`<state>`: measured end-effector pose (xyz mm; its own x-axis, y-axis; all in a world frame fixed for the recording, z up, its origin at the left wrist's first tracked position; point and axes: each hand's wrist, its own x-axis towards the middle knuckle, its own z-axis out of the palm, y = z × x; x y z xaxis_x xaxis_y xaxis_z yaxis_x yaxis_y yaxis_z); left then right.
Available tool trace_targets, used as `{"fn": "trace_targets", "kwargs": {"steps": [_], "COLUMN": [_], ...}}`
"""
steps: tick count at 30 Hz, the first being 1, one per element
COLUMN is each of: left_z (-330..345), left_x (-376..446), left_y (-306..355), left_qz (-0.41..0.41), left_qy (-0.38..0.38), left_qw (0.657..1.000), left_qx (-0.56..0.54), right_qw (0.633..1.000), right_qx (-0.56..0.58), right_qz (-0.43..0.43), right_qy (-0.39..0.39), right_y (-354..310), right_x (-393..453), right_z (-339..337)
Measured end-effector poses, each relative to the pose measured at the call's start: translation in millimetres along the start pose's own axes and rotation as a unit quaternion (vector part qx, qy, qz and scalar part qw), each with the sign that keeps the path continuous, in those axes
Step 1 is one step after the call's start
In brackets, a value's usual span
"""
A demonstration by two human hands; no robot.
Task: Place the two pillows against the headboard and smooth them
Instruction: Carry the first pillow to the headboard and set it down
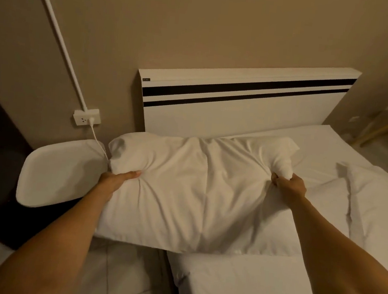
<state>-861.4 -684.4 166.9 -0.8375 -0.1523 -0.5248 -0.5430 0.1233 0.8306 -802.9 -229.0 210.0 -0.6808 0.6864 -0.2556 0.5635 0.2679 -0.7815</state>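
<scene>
A white pillow [190, 190] is held up in front of me, over the bed's left edge and just short of the white headboard [240, 113] with two black stripes. My left hand [116, 179] grips its left end, thumb pressed into the fabric. My right hand [289, 185] is closed on a bunched corner at its right end. A second white pillow [379, 206] lies on the mattress at the right, partly cut off by the frame edge.
A white bedside table [56, 174] stands left of the bed below a wall socket [86, 117] with a white cable plugged in. The white sheet [256, 289] covers the mattress. A tiled floor shows at bottom left. A wooden-legged piece of furniture [384, 125] stands at far right.
</scene>
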Motion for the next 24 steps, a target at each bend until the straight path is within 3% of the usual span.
{"fn": "trace_targets", "kwargs": {"steps": [10, 24], "left_z": [35.9, 125.3], "left_x": [94.1, 238.0], "left_y": [40.7, 79.7], "left_qz": [-0.019, -0.057], "left_qy": [-0.02, -0.032], "left_qw": [1.0, 0.997], "left_qx": [0.015, 0.029], "right_qw": [0.999, 0.996], "right_qx": [-0.033, -0.085], "right_qz": [0.028, 0.035], "right_qy": [0.022, 0.018], "right_y": [-35.3, -67.4], "right_x": [77.1, 252.9], "right_z": [47.3, 123.1]}}
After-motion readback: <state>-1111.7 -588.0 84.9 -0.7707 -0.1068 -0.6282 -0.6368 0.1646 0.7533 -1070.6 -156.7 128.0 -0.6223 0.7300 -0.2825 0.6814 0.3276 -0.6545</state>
